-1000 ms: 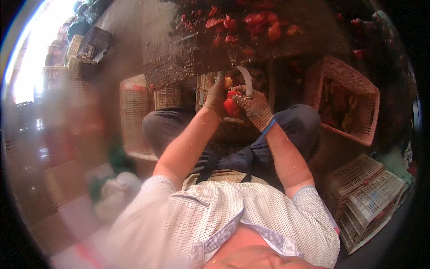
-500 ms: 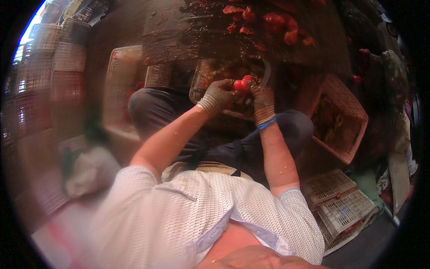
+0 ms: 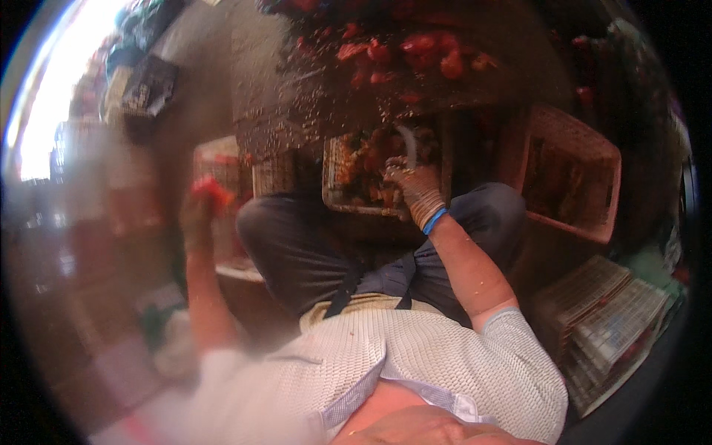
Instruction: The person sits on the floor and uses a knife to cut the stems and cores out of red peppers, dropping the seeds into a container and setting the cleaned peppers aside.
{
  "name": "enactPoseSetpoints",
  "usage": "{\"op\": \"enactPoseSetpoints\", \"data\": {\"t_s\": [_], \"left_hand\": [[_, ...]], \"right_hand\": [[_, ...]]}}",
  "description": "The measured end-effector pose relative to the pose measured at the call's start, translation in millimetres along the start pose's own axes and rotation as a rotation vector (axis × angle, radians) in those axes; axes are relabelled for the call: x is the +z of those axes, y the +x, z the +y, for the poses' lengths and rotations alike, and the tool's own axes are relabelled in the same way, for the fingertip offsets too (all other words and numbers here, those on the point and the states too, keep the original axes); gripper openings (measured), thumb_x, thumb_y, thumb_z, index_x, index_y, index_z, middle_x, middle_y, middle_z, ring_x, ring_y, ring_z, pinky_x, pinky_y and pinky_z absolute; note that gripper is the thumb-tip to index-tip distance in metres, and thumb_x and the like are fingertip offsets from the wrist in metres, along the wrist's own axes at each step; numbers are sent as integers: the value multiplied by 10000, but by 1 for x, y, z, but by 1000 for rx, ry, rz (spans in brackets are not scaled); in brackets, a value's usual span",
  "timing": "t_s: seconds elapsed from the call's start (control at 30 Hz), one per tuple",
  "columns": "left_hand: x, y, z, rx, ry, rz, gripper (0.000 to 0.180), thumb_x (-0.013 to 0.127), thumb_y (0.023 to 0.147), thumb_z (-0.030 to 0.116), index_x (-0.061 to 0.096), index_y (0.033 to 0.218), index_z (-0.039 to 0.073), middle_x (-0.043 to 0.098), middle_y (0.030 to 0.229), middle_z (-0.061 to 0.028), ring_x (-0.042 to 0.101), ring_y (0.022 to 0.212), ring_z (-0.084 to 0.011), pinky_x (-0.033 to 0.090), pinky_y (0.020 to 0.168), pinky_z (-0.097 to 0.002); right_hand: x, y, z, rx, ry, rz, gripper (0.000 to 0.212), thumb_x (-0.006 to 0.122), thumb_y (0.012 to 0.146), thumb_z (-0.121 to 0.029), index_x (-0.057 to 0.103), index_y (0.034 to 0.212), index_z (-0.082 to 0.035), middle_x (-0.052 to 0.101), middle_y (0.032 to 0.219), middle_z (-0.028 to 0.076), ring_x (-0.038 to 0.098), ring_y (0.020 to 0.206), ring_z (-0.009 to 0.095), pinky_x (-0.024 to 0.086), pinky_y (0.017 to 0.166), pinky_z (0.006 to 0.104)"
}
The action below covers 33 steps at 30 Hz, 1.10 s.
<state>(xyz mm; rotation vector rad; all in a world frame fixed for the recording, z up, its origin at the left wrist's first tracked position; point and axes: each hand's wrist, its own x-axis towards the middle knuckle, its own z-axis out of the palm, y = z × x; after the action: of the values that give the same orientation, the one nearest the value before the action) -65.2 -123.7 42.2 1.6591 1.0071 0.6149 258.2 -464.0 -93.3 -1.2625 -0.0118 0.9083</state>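
My left hand (image 3: 197, 216), gloved and blurred by motion, is out to the left with a red pepper (image 3: 213, 190) in its fingers. It is above a pale plastic crate (image 3: 248, 268) that has red pieces in it. In my right hand (image 3: 417, 187), also gloved and with a blue band at the wrist, is a knife with a curved pale blade (image 3: 409, 144) pointing away from me. That hand is over a crate (image 3: 327, 172) between my knees, which holds orange and yellowish scraps. Several red peppers (image 3: 420, 49) lie on the dark board in front.
The dark, wet board (image 3: 259, 96) is strewn with pale seeds. To the right of my knee a pinkish crate (image 3: 615, 178) holds dark scraps. Flat pale crates (image 3: 615, 315) are stacked at the lower right. More crates (image 3: 126, 178) stand blurred at the left.
My left hand has moved away from my right hand, out to the left, carrying the red pepper. The right hand has lowered slightly and moved toward the left, still with the knife.
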Motion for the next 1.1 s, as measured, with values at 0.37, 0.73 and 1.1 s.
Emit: {"op": "enactPoseSetpoints", "data": {"t_s": [0.37,0.73,1.1], "left_hand": [[206,81,108,376,715,-499,285,666,961,62,701,1240,13,722,1217,-94,653,1090,-148,516,951,-286],[551,208,93,736,1466,-864,426,579,971,407,656,1303,151,652,1350,-87,608,1246,-314,490,1044,-417],[444,242,56,1261,1297,-305,369,674,878,179,657,1246,160,730,1149,-97,705,1009,-294,569,858,-419]], "right_hand": [[1,15,42,70,-317,-26,465,698,928,-427,672,869,33,660,745,130,623,663,245,502,579,448],[-2,2,-36,282,-56,54,308,657,957,-335,698,1067,-50,686,746,90,624,519,189,505,435,338],[10,3,-14,190,-243,-13,479,677,880,-418,692,1072,21,717,799,194,704,729,341,567,695,420]]}}
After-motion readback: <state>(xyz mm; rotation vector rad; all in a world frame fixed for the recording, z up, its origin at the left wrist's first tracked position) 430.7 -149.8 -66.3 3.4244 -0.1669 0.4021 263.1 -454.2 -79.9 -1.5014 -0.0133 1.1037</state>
